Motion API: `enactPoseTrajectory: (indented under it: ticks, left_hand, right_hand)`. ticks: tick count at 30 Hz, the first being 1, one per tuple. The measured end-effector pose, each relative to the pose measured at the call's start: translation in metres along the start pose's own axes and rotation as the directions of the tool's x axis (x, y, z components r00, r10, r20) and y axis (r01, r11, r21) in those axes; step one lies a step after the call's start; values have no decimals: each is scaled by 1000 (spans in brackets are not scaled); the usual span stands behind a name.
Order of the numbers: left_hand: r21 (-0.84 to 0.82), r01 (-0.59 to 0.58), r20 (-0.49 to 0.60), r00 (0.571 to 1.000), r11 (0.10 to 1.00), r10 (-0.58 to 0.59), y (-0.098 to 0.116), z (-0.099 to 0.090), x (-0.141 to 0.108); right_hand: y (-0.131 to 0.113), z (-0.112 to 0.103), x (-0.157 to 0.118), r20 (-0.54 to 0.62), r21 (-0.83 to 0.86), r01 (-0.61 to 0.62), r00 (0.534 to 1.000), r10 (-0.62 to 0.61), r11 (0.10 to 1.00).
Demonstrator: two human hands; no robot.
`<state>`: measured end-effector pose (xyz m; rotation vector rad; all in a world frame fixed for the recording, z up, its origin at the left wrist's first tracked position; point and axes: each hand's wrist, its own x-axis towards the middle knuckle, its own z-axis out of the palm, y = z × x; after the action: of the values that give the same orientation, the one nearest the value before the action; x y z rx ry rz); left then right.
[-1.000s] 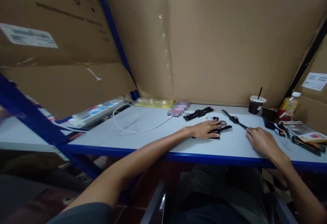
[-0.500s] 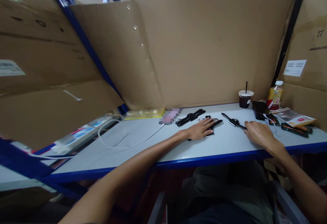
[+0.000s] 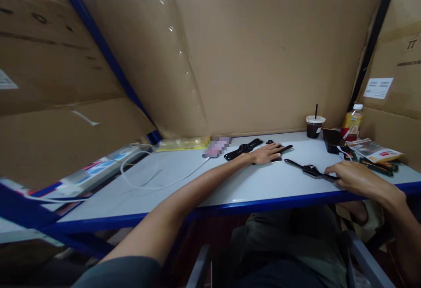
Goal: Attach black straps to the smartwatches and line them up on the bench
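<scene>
My left hand [image 3: 268, 153] lies flat, fingers stretched out, over several black parts, partly hidden under the palm. A black tip [image 3: 287, 148] sticks out past the fingers, and a small black piece [image 3: 269, 142] sits just behind them. My right hand [image 3: 353, 176] pinches the near end of a long, thin black piece [image 3: 312, 171] with a thicker block at its middle; its other end points left along the tabletop. Behind my left wrist rests another black piece [image 3: 244, 149] with a round hub and two broad arms. What exactly these black pieces are I cannot tell.
A pixelated phone [image 3: 215, 147] with a white cable [image 3: 164, 187] lies at the back left, beside yellow-edged plastic packaging [image 3: 182, 145]. At the right stand a lidded drink cup [image 3: 315, 128], a bottle [image 3: 354, 123], a black case [image 3: 334, 142] and a packet [image 3: 375, 150]. Cardboard walls [image 3: 256, 60] surround the table.
My right hand has moved right and slightly toward me, drawing the long black piece along. My left hand has shifted a little away and to the right, still flat on the parts.
</scene>
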<state>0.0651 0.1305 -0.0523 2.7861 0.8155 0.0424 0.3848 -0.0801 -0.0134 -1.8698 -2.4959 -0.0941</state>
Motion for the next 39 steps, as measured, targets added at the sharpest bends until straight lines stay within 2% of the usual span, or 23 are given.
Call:
enactPoseTrajectory:
  ticks: [4,10,13,16,18,20,21,23,26,31,39]
  left_hand:
    - [44,-7,12,1000,999,6,0,-2,19]
    - [108,-107,50,993,988,102,9,-10,43]
    - [185,-139,-7,990,973,143,18,-17,44]
    - [209,-139,-176,968,968,177,33,-27,26]
    - [204,-135,-299,935,969,193,46,-34,4]
    - [215,-98,-367,914,972,173,61,-36,-23]
    - [237,-56,-375,916,970,144,67,-35,-36]
    - [315,-24,-298,947,949,123,78,-29,-58]
    - [411,-20,-216,969,911,119,85,-17,-76]
    - [416,31,-202,977,909,60,84,-11,-77]
    - [321,18,-217,975,947,55,77,-9,-83]
  right_hand:
    - [-17,-6,5,-3,73,48,999,-48,996]
    - [-53,-17,14,-10,133,150,989,-150,980]
    - [-67,-15,21,-26,121,178,984,-176,977]
    - [-79,-5,28,-90,109,193,979,-184,975]
    - [-87,3,33,-146,109,182,975,-165,977]
    - [-95,12,38,-206,102,169,968,-145,980]
    - [-99,17,40,-237,96,167,961,-141,981]
    - [-106,24,43,-294,86,164,947,-133,983]
    - [-115,30,45,-348,68,146,931,-113,987]
    - [-124,29,45,-339,11,106,936,-96,994]
    - [-134,22,42,-292,-29,19,956,-26,999]
